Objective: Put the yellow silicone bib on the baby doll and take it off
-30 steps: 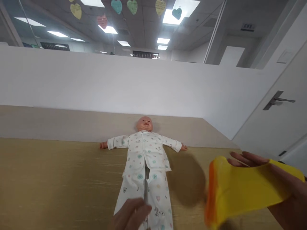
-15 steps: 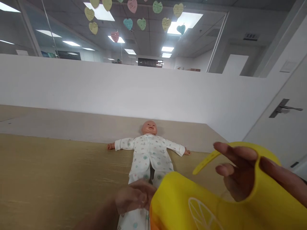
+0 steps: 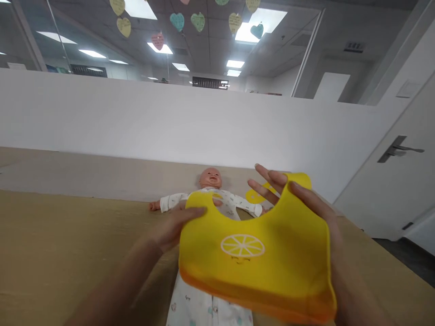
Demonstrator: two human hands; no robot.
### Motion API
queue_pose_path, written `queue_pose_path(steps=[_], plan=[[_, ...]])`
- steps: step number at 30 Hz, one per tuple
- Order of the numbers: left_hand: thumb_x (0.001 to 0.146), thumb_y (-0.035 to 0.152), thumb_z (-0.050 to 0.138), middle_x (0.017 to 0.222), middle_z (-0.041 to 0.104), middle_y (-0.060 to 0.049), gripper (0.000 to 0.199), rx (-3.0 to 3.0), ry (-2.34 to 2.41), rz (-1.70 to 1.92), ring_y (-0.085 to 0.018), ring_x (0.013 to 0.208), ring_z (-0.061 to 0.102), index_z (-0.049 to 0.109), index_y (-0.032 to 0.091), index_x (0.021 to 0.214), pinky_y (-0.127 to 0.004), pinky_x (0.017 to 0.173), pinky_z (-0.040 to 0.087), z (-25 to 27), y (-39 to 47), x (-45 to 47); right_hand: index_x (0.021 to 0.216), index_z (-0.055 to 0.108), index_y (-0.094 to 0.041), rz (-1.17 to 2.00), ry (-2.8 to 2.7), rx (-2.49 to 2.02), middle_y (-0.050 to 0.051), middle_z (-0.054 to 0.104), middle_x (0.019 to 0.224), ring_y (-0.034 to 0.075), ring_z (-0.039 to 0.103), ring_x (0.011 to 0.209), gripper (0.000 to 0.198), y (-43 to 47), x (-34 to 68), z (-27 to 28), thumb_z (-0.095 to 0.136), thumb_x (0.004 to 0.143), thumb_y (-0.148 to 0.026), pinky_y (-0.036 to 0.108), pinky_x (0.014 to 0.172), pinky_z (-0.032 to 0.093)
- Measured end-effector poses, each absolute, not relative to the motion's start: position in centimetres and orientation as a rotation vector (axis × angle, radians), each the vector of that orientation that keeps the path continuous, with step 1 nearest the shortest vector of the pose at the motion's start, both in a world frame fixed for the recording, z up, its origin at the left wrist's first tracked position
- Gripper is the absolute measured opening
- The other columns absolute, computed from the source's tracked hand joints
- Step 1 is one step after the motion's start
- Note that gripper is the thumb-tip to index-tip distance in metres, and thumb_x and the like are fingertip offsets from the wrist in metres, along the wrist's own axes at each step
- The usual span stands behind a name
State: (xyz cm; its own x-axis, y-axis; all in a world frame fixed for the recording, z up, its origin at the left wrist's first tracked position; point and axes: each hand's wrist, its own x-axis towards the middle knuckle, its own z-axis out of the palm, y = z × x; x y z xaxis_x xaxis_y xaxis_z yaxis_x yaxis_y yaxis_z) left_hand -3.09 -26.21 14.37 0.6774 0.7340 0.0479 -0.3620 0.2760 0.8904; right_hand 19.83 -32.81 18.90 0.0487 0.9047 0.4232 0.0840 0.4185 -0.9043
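Held up in front of me is a yellow baby bib (image 3: 210, 240) with an orange lower pocket and a white citrus-slice print. My left hand (image 3: 175, 226) pinches its left shoulder, thumb on the front and fingers behind. At the other shoulder, my right hand (image 3: 306, 194) grips the bib between thumb and fingers, with some fingers stretched out past the neck strap. Beyond the bib a baby doll (image 3: 210, 177) lies on its back, arms spread, in white printed clothes. The bib hides much of its torso.
The doll lies on a tan-covered surface (image 3: 68, 253) with a grey strip along the back. A white wall (image 3: 152, 122) with a window and heart-shaped notes rises behind it. A door with a metal handle (image 3: 397, 149) stands at the right.
The bib has swung from the lower right to the middle and now faces me spread out. My left hand has taken hold of its left shoulder; my right hand has moved left with it.
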Motion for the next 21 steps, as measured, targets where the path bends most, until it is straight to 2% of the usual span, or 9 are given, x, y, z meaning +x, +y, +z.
queue_pose_path(steps=[5, 10, 14, 18, 21], plan=[[0.079, 0.03, 0.06, 0.104, 0.069, -0.008, 0.038, 1.18, 0.522, 0.955, -0.016, 0.078, 0.067, 0.061, 0.014, 0.114, -0.022, 0.071, 0.051, 16.9, -22.7, -4.0, 0.119, 0.054, -0.025, 0.923, -1.314, -0.839, 0.006, 0.058, 0.121, 0.028, 0.061, 0.104, 0.041, -27.3, 19.7, 19.6, 0.04, 0.088, -0.048, 0.044, 0.077, 0.055], [0.075, 0.032, 0.063, 0.102, 0.069, -0.007, 0.035, 1.3, 0.643, 1.0, -0.015, 0.079, 0.065, 0.065, 0.015, 0.106, -0.021, 0.071, 0.049, 15.7, -16.4, -3.7, 0.113, 0.057, -0.018, 1.069, -1.162, -0.895, 0.011, 0.064, 0.106, 0.027, 0.062, 0.098, 0.038, -19.7, 19.9, 18.6, 0.048, 0.082, -0.038, 0.042, 0.078, 0.053], [0.067, 0.028, 0.064, 0.085, 0.071, -0.005, 0.027, 1.346, 0.936, 1.049, -0.016, 0.076, 0.063, 0.069, 0.014, 0.09, -0.022, 0.065, 0.047, 12.2, -10.7, -2.5, 0.102, 0.063, -0.015, 0.86, -1.131, -1.243, 0.01, 0.066, 0.095, 0.024, 0.062, 0.091, 0.034, -13.6, 20.4, 14.8, 0.054, 0.073, -0.028, 0.038, 0.082, 0.049], [0.06, 0.022, 0.061, 0.058, 0.063, -0.001, 0.009, 1.293, 1.221, 1.057, -0.016, 0.055, 0.057, 0.064, 0.014, 0.063, -0.024, 0.051, 0.04, 8.7, -6.8, -0.9, 0.102, 0.064, -0.013, 0.647, -1.334, -1.388, 0.011, 0.064, 0.108, 0.024, 0.058, 0.099, 0.038, -8.9, 21.4, 9.4, 0.047, 0.072, -0.028, 0.039, 0.092, 0.042], [0.06, 0.024, 0.06, 0.046, 0.055, 0.001, 0.011, 1.17, 1.237, 1.051, -0.013, 0.045, 0.051, 0.057, 0.017, 0.053, -0.023, 0.045, 0.036, 6.7, -5.3, 0.1, 0.103, 0.063, -0.013, 0.605, -1.312, -1.436, 0.011, 0.063, 0.11, 0.024, 0.056, 0.102, 0.041, -6.8, 22.1, 6.4, 0.044, 0.071, -0.029, 0.037, 0.092, 0.04]])
